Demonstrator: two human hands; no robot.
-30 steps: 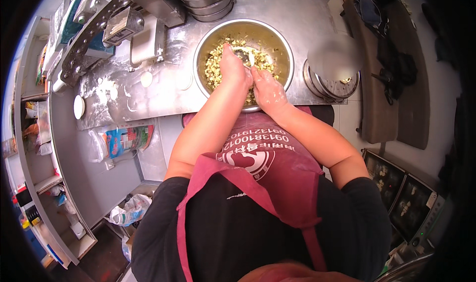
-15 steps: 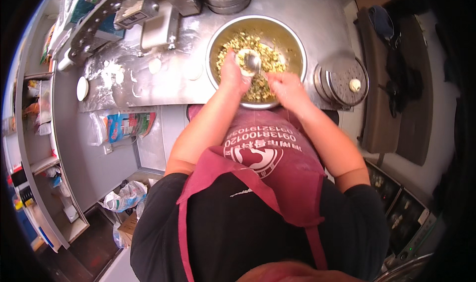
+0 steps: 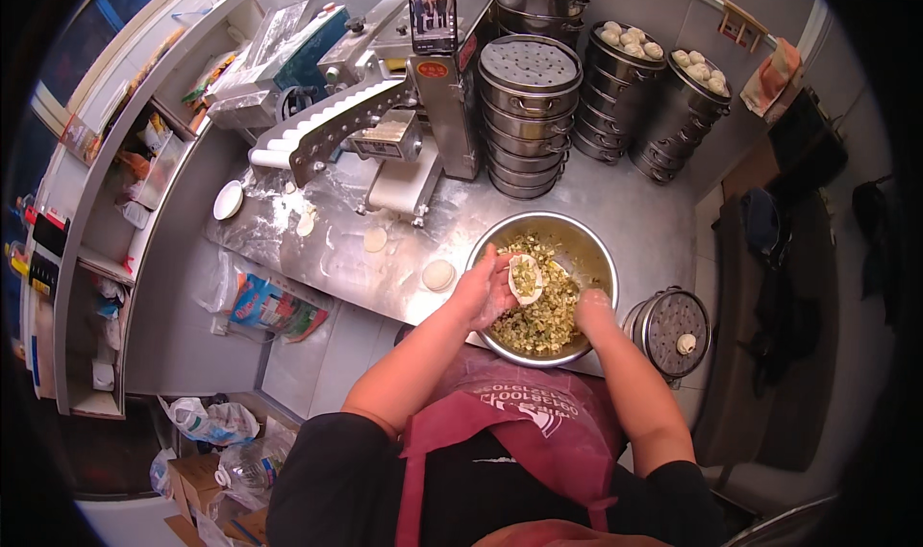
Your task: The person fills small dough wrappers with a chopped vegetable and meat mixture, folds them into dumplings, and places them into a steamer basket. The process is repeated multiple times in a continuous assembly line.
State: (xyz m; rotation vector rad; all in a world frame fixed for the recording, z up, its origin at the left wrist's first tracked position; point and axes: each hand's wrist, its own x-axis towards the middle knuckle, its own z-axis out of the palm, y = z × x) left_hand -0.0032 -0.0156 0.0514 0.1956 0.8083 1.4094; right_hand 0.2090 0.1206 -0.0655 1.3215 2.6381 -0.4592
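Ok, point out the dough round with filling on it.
The dough round in the left hand; the rounds on the metal table look bare.

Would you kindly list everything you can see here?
table: one, silver, across the middle
bowl: one, silver, table's front edge
filling: one heap, yellow-green, in bowl
wrapper: one, white, topped with filling, above bowl
dough rounds: several, pale, left of bowl
dish: one, white, table's left end
machine: one, silver, back of table
phone: one, black, by machine's top
steamer stacks: at least five, silver, back and right
buns: many, white, two back stacks
shelf: one, grey, far left
bags: several, blue or clear, lower left
bottle: one, clear, lower left
box: one, brown, lower left
cloth: one, orange, upper right
bench: one, brown, right
apron: one, maroon, on person
left grip: one, bare, bowl's left, holding wrapper
right grip: one, bare, bowl's right, partly hidden
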